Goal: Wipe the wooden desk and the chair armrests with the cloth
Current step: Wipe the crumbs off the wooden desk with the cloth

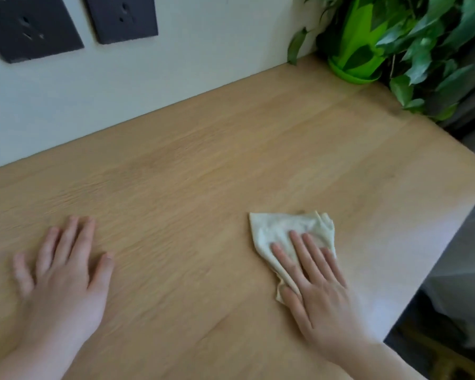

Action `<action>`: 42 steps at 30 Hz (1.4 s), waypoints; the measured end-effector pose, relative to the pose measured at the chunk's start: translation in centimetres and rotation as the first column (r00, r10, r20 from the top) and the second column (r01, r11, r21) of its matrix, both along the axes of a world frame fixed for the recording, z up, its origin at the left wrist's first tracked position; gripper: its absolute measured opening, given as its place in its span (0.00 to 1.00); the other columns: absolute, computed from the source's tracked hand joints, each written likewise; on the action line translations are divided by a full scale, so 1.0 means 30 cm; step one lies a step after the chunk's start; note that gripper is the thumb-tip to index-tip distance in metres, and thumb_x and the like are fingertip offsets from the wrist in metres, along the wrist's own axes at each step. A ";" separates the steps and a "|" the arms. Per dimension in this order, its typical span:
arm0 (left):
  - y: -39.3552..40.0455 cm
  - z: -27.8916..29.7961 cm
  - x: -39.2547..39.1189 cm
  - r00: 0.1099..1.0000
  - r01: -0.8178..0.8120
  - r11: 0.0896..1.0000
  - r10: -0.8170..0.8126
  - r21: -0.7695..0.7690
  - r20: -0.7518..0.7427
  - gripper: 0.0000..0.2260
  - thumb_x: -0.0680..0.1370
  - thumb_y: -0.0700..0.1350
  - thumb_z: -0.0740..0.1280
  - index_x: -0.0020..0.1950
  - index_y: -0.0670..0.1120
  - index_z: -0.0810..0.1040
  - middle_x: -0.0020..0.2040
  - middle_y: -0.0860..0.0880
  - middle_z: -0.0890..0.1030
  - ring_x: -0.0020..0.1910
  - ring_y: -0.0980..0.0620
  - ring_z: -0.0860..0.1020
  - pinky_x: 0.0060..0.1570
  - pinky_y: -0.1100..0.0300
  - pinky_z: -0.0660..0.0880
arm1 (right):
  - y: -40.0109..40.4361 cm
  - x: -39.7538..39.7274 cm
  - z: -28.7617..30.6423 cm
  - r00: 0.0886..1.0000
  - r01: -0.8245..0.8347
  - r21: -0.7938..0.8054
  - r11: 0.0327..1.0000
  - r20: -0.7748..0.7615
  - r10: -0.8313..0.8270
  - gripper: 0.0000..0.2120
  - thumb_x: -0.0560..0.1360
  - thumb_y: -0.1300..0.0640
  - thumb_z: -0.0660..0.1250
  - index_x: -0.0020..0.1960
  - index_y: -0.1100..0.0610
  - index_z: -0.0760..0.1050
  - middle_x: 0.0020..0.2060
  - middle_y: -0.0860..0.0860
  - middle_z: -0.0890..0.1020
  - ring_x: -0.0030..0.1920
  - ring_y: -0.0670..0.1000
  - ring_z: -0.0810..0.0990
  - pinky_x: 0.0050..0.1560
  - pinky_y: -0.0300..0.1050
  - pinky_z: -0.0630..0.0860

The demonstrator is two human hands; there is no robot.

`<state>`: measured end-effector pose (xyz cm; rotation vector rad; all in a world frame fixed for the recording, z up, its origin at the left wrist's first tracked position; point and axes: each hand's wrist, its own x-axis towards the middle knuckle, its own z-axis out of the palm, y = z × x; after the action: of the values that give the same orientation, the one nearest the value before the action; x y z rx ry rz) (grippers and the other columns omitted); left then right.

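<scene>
A light wooden desk (203,160) fills most of the view. A pale cream cloth (274,229) lies crumpled flat on it at the right of centre. My right hand (313,281) presses down on the cloth's near half with fingers stretched out flat and apart. My left hand (63,272) rests palm down on the bare wood at the left, fingers spread, holding nothing. No chair armrest shows in the view.
A green plant pot (359,50) with trailing leaves (428,58) stands at the desk's far right corner. A white wall (121,91) with dark square panels (30,26) backs the desk. The desk's rounded right edge (472,171) drops to a dim floor.
</scene>
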<state>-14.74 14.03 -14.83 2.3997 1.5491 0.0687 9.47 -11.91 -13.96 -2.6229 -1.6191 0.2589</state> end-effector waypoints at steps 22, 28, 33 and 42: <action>-0.345 0.034 0.793 0.792 0.600 0.792 -0.608 0.109 0.059 0.26 0.80 0.56 0.48 0.78 0.54 0.52 0.79 0.55 0.47 0.77 0.55 0.42 0.72 0.53 0.34 | -0.034 0.628 0.023 0.868 0.496 -0.089 0.864 0.098 -0.488 0.27 0.81 0.42 0.37 0.78 0.47 0.36 0.78 0.54 0.41 0.77 0.53 0.38 0.75 0.54 0.37; -0.361 0.026 0.936 0.813 0.565 0.815 -0.577 0.132 0.079 0.24 0.80 0.53 0.52 0.77 0.51 0.57 0.79 0.53 0.53 0.77 0.53 0.48 0.73 0.51 0.39 | 0.278 0.627 -0.031 0.719 0.693 -0.011 0.721 -0.067 -0.692 0.29 0.81 0.45 0.41 0.78 0.51 0.38 0.77 0.58 0.39 0.76 0.58 0.36 0.74 0.55 0.34; -0.362 0.010 0.964 0.838 0.526 0.841 -0.538 0.125 0.090 0.24 0.80 0.52 0.53 0.76 0.51 0.60 0.78 0.52 0.58 0.77 0.51 0.52 0.73 0.49 0.42 | -0.098 0.467 0.001 0.995 0.097 0.054 0.994 -0.033 -0.095 0.27 0.80 0.42 0.39 0.78 0.45 0.41 0.78 0.51 0.44 0.77 0.52 0.38 0.75 0.50 0.37; -0.400 0.015 0.964 0.849 0.514 0.839 -0.527 0.181 0.032 0.26 0.78 0.54 0.48 0.75 0.49 0.63 0.77 0.51 0.61 0.76 0.49 0.57 0.73 0.44 0.47 | -0.027 1.031 0.037 0.697 0.716 -0.135 0.685 0.071 -0.714 0.29 0.81 0.44 0.38 0.78 0.53 0.37 0.77 0.62 0.41 0.76 0.60 0.38 0.75 0.57 0.39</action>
<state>14.16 2.03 -14.40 2.8260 0.8323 0.1844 40.41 -12.71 -12.84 -3.1179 -0.4568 0.3226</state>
